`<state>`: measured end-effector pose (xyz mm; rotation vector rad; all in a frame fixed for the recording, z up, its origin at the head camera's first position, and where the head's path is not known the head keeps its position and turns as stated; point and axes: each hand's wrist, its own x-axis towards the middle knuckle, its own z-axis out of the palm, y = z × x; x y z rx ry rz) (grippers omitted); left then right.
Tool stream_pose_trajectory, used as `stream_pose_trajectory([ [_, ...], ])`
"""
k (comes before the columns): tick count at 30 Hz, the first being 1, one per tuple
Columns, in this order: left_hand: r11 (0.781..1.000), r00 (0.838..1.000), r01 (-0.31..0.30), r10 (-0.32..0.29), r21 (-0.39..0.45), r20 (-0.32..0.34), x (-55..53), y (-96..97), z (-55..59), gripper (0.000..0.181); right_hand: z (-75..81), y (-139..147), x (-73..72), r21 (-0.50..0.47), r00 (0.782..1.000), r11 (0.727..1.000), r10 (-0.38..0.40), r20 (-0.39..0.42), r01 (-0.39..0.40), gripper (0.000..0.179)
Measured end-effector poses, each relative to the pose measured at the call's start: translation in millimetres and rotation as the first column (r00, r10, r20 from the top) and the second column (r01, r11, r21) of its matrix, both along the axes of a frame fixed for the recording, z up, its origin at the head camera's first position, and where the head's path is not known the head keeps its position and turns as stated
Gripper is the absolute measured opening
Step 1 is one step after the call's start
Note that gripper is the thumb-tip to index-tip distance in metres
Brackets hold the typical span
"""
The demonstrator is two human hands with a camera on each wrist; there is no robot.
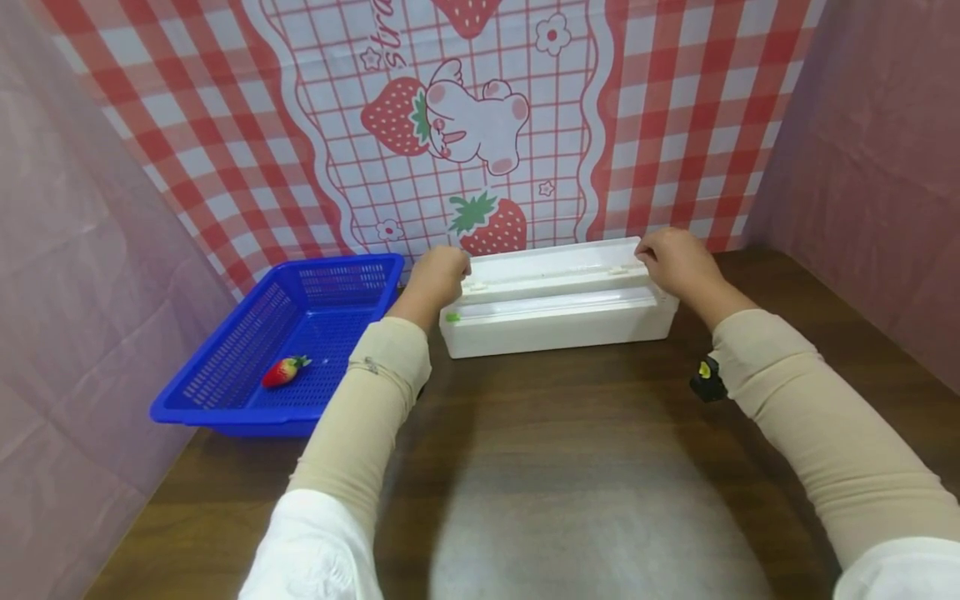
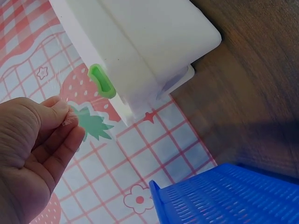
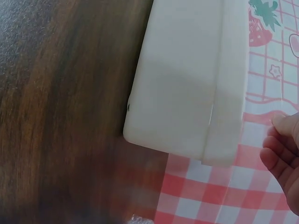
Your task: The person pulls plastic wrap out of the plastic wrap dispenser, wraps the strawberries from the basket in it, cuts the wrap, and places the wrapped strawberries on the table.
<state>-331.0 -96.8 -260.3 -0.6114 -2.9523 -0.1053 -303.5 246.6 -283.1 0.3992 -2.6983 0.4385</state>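
Note:
A long white cling film dispenser (image 1: pixel 555 332) stands on the table against the back cloth, its lid (image 1: pixel 555 258) raised. A green slider (image 2: pixel 102 81) sits at its left end. Beside that end, my left hand (image 2: pixel 37 149) pinches a crumpled edge of clear cling film (image 2: pixel 70 117) between thumb and fingers. My right hand (image 1: pixel 678 262) is at the other end, above the dispenser's back corner, thumb and fingertips pinched together. The film is so transparent that its edge at the right hand barely shows.
To the left stands a blue plastic basket (image 1: pixel 217 414) with a red strawberry (image 1: pixel 283 372) inside. A red-and-white checked cloth (image 1: pixel 667 125) hangs right behind the dispenser. Brown wooden table (image 1: pixel 570 433) lies in front, with pink cloth (image 1: pixel 870 150) at the sides.

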Motion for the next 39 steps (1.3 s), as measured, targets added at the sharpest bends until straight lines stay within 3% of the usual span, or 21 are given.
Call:
stream_pose_trajectory([
  [9, 0.999, 0.999, -0.033, 0.033, 0.01, -0.001, 0.1, -0.7, 7.1, 0.031, 7.7, -2, 3.0, -0.032, 1.0, 0.999, -0.004, -0.02, 0.003, 0.016],
  [24, 1.0, 0.999, -0.011, 0.011, -0.01, -0.051, 0.1, -3.2, 19.4, 0.032, 21.6, -3, 3.9, -0.017, 0.999, 0.999, -0.031, 0.028, 0.032, 0.019],
  [39, 1.0, 0.997, -0.007, 0.007, 0.003, -0.074, 3.0, -1.4, 33.8, 0.027, 37.1, -2, 4.2, 0.023, 0.999, 0.999, -0.026, 0.024, 0.026, 0.018],
])
